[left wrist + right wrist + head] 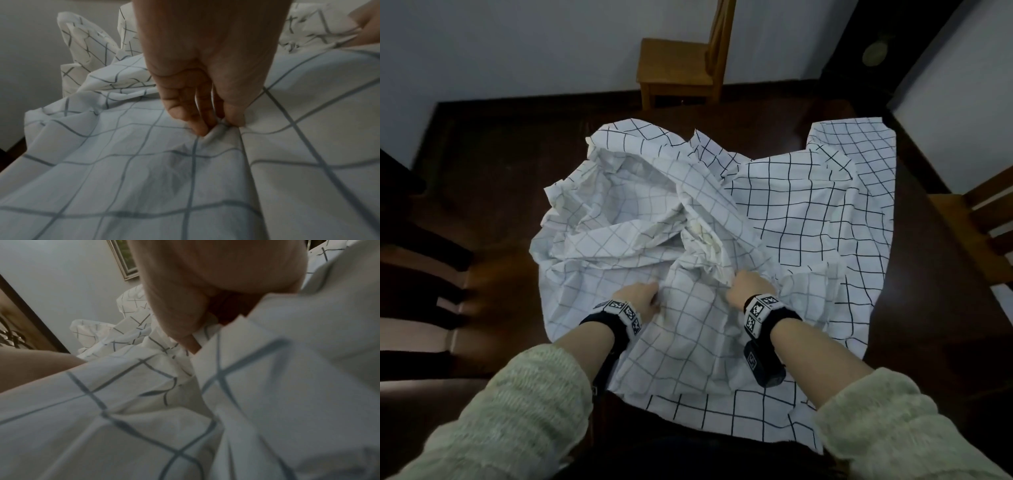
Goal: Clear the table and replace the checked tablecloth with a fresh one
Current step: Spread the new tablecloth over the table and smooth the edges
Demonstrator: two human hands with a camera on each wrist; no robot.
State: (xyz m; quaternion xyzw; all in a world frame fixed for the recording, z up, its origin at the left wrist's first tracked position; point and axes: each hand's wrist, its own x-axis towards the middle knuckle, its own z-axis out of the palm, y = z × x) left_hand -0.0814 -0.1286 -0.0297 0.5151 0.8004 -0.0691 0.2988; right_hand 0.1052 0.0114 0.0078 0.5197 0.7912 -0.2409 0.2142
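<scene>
A white tablecloth [808, 205] with a black check lies crumpled on the dark wooden table [493, 205], bunched into a heap at the middle and left and still flat at the right. My left hand [643, 296] pinches a fold of the cloth [144, 170] between thumb and fingertips [200, 129] near the front of the heap. My right hand [748, 286] grips a bunched edge of the cloth [257, 386], its fingers [185, 331] curled into the fabric. The two hands are about a hand's width apart.
A wooden chair [681, 68] stands against the wall beyond the table. Another wooden chair [976, 233] is at the right and a dark chair [410, 281] at the left. Bare tabletop shows at the left and back. A framed picture [123, 259] hangs on the wall.
</scene>
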